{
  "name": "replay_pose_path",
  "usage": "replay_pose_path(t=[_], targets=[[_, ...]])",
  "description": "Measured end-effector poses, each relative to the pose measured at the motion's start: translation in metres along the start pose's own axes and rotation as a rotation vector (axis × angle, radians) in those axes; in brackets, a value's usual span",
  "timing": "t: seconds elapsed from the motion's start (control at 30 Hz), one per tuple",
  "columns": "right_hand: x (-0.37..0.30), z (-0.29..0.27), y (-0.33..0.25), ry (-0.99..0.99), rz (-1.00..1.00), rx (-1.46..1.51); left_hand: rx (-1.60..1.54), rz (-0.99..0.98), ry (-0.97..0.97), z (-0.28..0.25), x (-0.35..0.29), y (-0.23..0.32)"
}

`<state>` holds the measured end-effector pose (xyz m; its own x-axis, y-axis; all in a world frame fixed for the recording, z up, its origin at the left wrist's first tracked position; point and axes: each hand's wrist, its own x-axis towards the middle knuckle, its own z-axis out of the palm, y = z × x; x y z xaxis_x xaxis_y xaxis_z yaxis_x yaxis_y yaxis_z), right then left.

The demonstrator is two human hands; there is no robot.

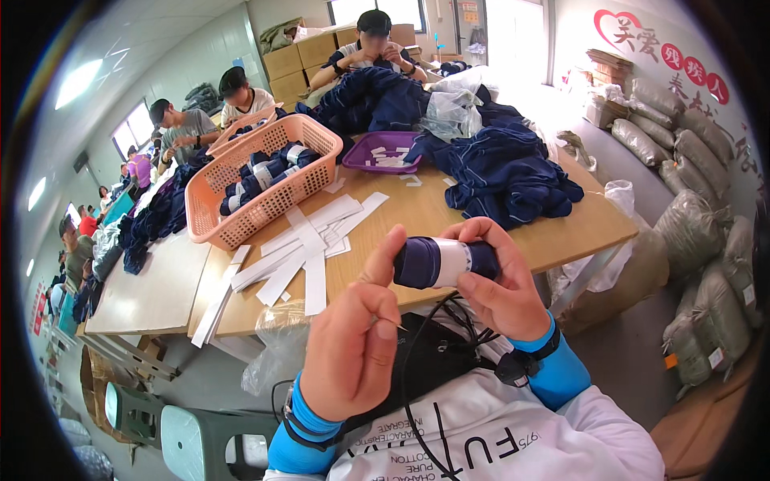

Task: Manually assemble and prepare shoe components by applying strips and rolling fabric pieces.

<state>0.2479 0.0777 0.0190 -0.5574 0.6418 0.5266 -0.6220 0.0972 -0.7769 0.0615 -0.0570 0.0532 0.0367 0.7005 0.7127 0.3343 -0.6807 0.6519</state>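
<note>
Held up in front of me is a tightly rolled navy garment point(415, 262) with a white paper band point(451, 263) around its middle. My right hand point(505, 280) grips its right end, thumb in front and fingers behind. My left hand point(357, 333) is beside the roll's left end, with the index finger raised against or close to it. Its other fingers are curled in, and a tiny pointed tip pokes out by them, too small to name. Loose white paper strips point(317, 248) lie on the wooden table point(425, 204) beyond my hands.
A peach plastic basket point(265, 224) holds several banded navy rolls. Behind are a purple tray point(371, 147) with small white pieces and heaped navy garments point(501, 172). Co-workers sit across and along the left. Green stools point(200, 437) stand lower left; stuffed sacks point(698, 224) line the right.
</note>
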Motion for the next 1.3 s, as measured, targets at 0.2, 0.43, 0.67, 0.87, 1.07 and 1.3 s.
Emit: replay_pose_path(t=[0.2,0.43,0.67,0.87,1.07,1.3], targets=[[0.002,-0.008,0.008,-0.009,-0.150,-0.077,0.154,0.104,-0.047,0.010,0.007,0.003],[-0.007,0.008,-0.016,0.063,0.026,-0.316,0.315,0.126,-0.165,0.008,0.012,0.012],[0.018,-0.040,-0.021,-0.054,-0.054,-0.998,0.450,-0.205,-0.245,-0.016,0.000,0.005],[0.008,-0.092,-0.009,0.202,-0.137,-0.856,0.629,-0.432,-0.309,-0.044,0.031,0.017],[0.001,-0.112,-0.013,0.213,-0.028,-0.733,1.081,-0.119,-0.367,-0.049,0.189,-0.120],[0.023,-0.081,-0.012,0.144,-0.008,-0.627,1.315,-0.103,-0.542,-0.141,0.287,-0.293]])
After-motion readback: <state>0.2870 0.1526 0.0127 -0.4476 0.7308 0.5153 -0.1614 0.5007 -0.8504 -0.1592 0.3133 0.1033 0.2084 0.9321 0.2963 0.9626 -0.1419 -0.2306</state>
